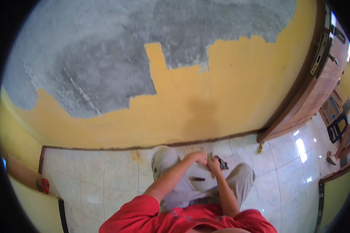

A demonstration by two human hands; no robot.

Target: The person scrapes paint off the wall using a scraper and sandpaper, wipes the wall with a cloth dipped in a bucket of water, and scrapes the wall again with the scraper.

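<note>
I sit on the floor, knees apart, with both hands in front of me near the foot of the wall. My left hand (199, 157) is closed; what its fingers hold, if anything, is too small to make out. Close beside it, my right hand (213, 165) is also closed, and its contents are unclear. A small black object (222, 162) lies just right of my right hand; I cannot tell whether they touch. Between my legs, a slim dark-handled tool (197, 179) rests on the floor.
Ahead stands a yellow wall (245, 73) with large bare grey patches. Tan debris (136, 155) lies by its base. A wooden door (299, 101) stands at right, with a yellow object (261, 148) below it. Farther right are a person's leg (344, 149) and a cardboard box (331, 110).
</note>
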